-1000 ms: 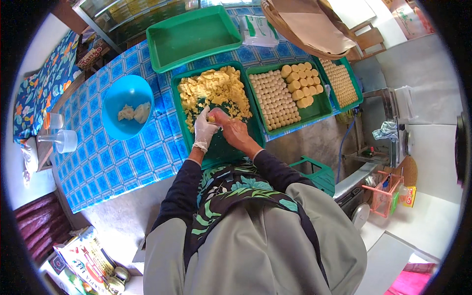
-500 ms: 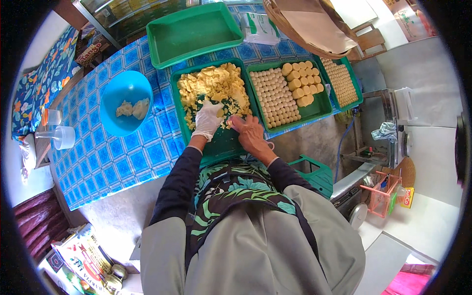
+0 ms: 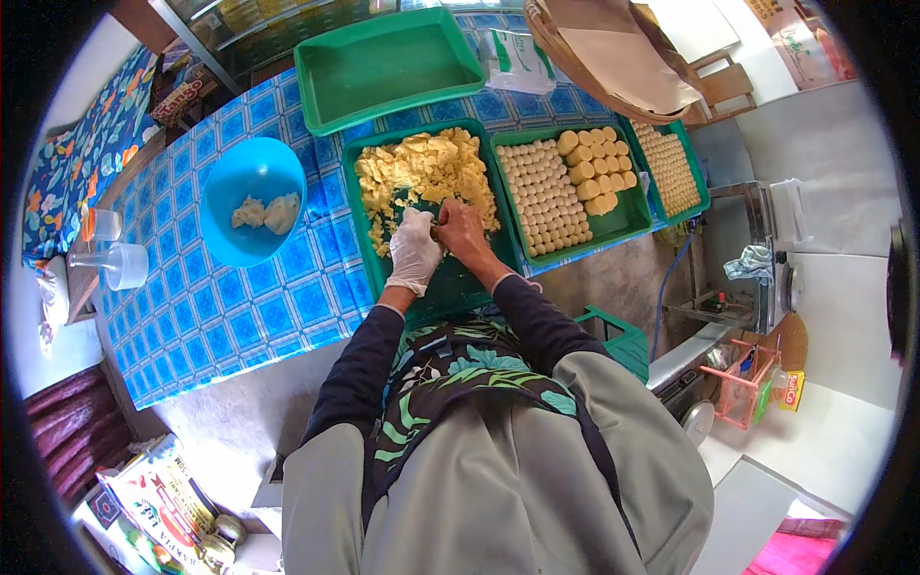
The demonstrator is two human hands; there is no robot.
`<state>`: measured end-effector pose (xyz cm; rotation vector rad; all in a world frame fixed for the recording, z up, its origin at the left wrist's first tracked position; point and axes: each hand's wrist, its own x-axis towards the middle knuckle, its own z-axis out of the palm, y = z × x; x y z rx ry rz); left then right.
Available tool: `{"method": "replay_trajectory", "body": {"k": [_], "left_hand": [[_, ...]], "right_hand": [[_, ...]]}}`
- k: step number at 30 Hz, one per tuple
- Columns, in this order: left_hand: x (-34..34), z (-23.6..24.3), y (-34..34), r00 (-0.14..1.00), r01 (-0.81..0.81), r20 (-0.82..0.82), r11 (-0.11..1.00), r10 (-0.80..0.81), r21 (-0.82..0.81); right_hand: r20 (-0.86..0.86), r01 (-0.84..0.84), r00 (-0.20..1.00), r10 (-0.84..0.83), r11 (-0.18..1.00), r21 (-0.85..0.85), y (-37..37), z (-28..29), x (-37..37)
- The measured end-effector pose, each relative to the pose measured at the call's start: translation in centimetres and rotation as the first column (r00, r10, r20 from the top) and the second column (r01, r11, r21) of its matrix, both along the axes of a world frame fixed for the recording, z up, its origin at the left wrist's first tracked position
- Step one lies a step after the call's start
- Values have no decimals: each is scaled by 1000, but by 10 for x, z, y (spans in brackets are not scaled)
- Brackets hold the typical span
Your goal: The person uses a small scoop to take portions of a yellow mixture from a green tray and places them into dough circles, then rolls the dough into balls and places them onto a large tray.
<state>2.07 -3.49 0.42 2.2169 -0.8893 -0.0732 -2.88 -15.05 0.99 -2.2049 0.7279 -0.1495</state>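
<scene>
contents of the grip cannot be told: white-gloved left hand (image 3: 415, 254) and bare right hand (image 3: 464, 235) curl together over a rectangular green plastic tray (image 3: 458, 287), crumbly yellow mass (image 3: 422, 161) inside beyond them; round blue bowl (image 3: 251, 182) leftward.

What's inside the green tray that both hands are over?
A crumbly yellow mass, heaped in the far part of the tray, whose near part shows green. The gloved left hand and bare right hand hide whatever lies beneath them, and anything between them can't be made out.
</scene>
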Motion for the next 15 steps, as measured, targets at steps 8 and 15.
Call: {"method": "replay_trajectory", "body": {"k": [8,15], "left_hand": [[-22,11,49,987,-39,-150,989,60,139],[-24,14,46,987,-51,-146,986,74,160]], "right_hand": [[105,-202,967,233,949,-243,8,10,-18],[55,-153,982,179,934,-322,14,12,-10]]}}
